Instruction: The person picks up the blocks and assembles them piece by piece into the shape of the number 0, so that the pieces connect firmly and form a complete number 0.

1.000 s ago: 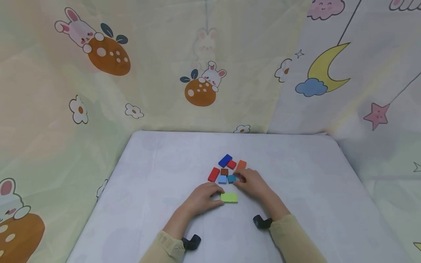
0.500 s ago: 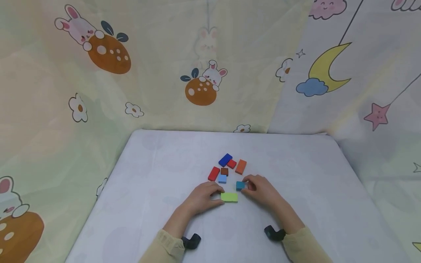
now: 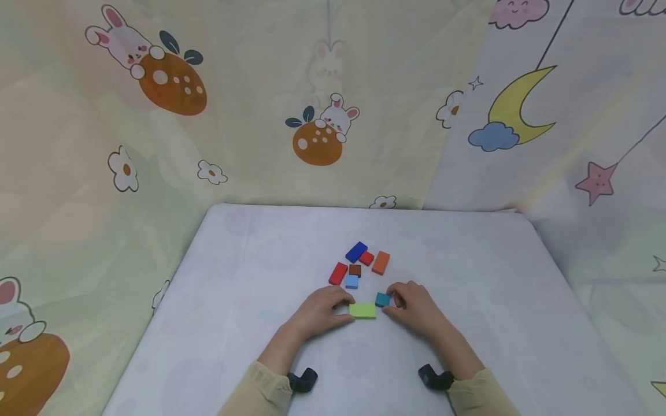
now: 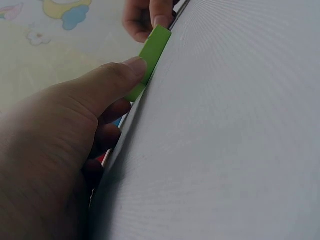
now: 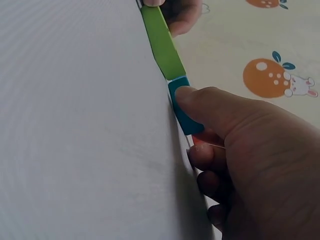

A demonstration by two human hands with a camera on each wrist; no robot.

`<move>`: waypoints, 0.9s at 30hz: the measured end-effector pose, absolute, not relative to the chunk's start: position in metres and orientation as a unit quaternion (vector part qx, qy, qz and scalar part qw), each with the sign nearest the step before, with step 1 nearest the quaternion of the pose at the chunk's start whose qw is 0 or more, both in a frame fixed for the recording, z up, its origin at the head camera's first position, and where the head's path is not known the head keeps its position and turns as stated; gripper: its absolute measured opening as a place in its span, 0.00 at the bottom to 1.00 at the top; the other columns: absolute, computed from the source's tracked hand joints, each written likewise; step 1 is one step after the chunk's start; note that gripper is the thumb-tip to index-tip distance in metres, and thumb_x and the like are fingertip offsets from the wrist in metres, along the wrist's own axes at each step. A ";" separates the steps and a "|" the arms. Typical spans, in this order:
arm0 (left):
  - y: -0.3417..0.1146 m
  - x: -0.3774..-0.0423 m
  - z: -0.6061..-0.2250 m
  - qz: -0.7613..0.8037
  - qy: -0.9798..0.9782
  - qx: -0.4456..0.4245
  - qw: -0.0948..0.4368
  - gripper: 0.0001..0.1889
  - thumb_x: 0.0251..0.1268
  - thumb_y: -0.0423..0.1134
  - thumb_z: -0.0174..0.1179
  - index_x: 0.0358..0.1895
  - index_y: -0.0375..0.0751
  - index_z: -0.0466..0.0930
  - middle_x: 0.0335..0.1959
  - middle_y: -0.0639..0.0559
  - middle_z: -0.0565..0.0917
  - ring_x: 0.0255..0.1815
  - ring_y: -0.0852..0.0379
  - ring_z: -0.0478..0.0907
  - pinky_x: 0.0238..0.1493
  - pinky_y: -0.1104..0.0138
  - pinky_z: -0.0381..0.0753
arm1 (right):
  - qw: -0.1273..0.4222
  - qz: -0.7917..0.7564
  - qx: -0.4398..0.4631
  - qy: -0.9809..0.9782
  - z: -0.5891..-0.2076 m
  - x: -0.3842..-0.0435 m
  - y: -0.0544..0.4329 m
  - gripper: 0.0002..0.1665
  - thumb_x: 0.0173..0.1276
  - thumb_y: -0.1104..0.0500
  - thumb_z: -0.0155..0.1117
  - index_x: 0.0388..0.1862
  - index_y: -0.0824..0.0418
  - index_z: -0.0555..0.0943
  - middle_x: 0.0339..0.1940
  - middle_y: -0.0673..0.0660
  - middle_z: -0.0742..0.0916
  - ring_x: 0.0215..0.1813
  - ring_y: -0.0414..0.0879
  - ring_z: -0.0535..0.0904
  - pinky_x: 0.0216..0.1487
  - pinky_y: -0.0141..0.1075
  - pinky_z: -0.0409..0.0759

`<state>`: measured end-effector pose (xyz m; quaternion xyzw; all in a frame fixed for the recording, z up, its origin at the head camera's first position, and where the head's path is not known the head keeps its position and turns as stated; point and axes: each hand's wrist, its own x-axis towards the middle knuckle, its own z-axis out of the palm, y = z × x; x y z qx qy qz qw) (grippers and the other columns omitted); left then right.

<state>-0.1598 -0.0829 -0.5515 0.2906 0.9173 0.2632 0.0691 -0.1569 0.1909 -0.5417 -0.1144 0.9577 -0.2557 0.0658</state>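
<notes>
On the white table lies a flat lime-green block [image 3: 362, 311], pinched at its left end by the thumb and fingers of my left hand [image 3: 324, 312]. A smaller teal block [image 3: 382, 299] sits just off the green block's right end, turned slightly. My right hand [image 3: 416, 306] pinches that teal block from the right; its thumb lies along the near side in the right wrist view. There the teal block [image 5: 185, 107] appears end to end with the green block [image 5: 164, 42]. Whether the two touch, I cannot tell.
Behind the hands lie loose blocks: light blue [image 3: 351, 282], brown [image 3: 355, 270], long red [image 3: 338, 273], small red [image 3: 366, 257], dark blue [image 3: 356, 252] and orange [image 3: 381, 263]. A printed cloth [image 3: 250, 115] rises behind the white table [image 3: 260, 242].
My right hand has drawn the teal block away from beside the light blue block, toward me and rightward, up to the green block's right end. The left hand has stayed on the green block.
</notes>
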 end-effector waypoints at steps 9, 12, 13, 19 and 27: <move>-0.084 -0.160 -0.553 0.263 0.918 0.290 0.070 0.20 0.62 0.59 0.64 0.56 0.65 0.79 0.50 0.69 0.80 0.52 0.67 0.74 0.59 0.64 0.78 | 0.053 -0.263 -0.125 0.955 -0.545 -0.156 0.192 0.19 0.58 0.44 0.75 0.45 0.45 0.79 0.26 0.45 0.74 0.35 0.41 0.68 0.34 0.35 0.65; -0.084 -0.160 -0.552 0.275 0.917 0.278 0.077 0.21 0.62 0.62 0.63 0.56 0.66 0.79 0.49 0.69 0.80 0.50 0.68 0.74 0.56 0.65 0.79 | 0.050 -0.263 -0.129 0.955 -0.545 -0.156 0.192 0.19 0.58 0.44 0.75 0.45 0.45 0.79 0.26 0.45 0.73 0.35 0.41 0.67 0.35 0.35 0.65; -0.084 -0.160 -0.552 0.281 0.917 0.271 0.078 0.21 0.62 0.63 0.62 0.56 0.66 0.78 0.48 0.69 0.79 0.48 0.68 0.74 0.55 0.66 0.79 | 0.049 -0.264 -0.131 0.954 -0.545 -0.155 0.193 0.19 0.58 0.44 0.75 0.45 0.46 0.79 0.26 0.45 0.73 0.35 0.41 0.67 0.35 0.35 0.65; -0.084 -0.169 -0.550 0.307 0.922 0.228 0.063 0.19 0.67 0.62 0.56 0.56 0.63 0.78 0.46 0.66 0.78 0.46 0.67 0.74 0.52 0.67 0.79 | 0.044 -0.268 -0.134 0.953 -0.545 -0.156 0.194 0.19 0.58 0.45 0.75 0.45 0.46 0.79 0.26 0.44 0.73 0.35 0.40 0.67 0.36 0.35 0.65; -0.081 -0.190 -0.547 0.309 0.931 0.186 0.059 0.24 0.65 0.58 0.62 0.61 0.56 0.75 0.53 0.60 0.79 0.51 0.63 0.76 0.57 0.63 0.80 | 0.043 -0.274 -0.129 0.952 -0.545 -0.155 0.193 0.19 0.58 0.45 0.75 0.45 0.45 0.79 0.26 0.45 0.73 0.35 0.41 0.67 0.36 0.34 0.65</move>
